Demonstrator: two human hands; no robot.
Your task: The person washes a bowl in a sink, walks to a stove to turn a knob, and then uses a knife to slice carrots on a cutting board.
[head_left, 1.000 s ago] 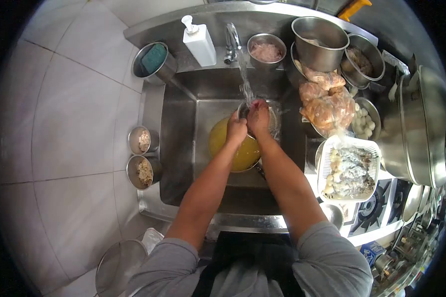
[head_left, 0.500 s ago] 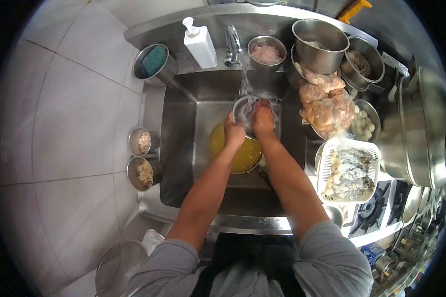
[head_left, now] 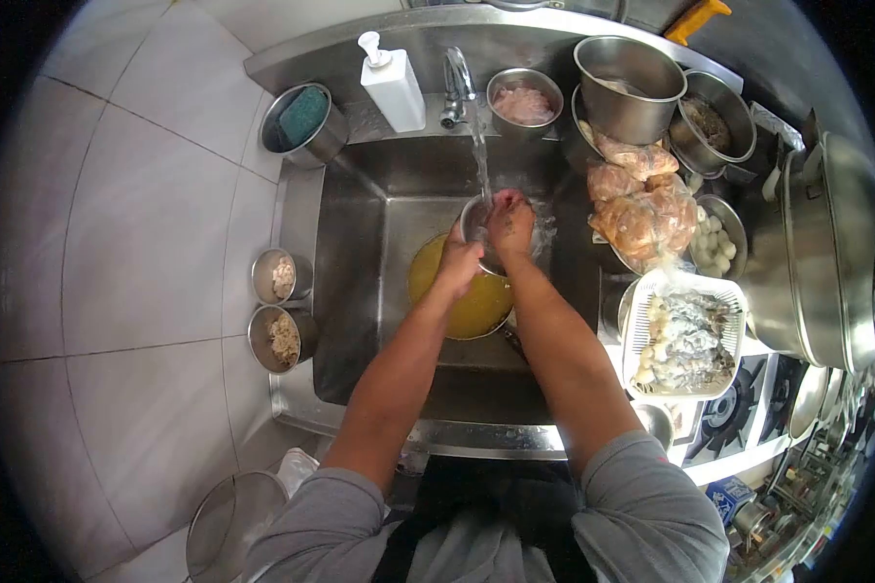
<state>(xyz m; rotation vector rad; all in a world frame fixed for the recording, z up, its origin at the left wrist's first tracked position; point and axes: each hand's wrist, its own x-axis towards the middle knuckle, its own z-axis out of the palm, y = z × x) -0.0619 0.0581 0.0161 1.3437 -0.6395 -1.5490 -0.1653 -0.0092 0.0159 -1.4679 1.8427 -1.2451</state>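
Observation:
A small metal bowl [head_left: 473, 222] is held tilted over the sink [head_left: 355, 301], under the running tap [head_left: 458, 73]. My left hand [head_left: 460, 260] grips the bowl's left and near side, fingers wrapped underneath out of sight. Against its right rim, my right hand [head_left: 511, 228] is closed with curled fingers; whether anything else is in them cannot be made out. Water falls into the bowl and splashes on the sink floor to the right. Below the hands, a wide round vessel of yellow liquid [head_left: 447, 306] stands in the sink, partly covered by my left forearm.
Behind the sink are a white pump bottle [head_left: 395, 92] and a bowl of pale pink meat [head_left: 523, 105]. Two small food cups [head_left: 282, 340] stand left. To the right are bagged meat [head_left: 647, 214], a white shrimp basket [head_left: 685, 335], stacked pots [head_left: 627, 97] and a gas burner [head_left: 724, 408].
The bowl has tipped further on its side, showing less of its inside. My right hand has turned and shifted slightly left at the rim. The water keeps running.

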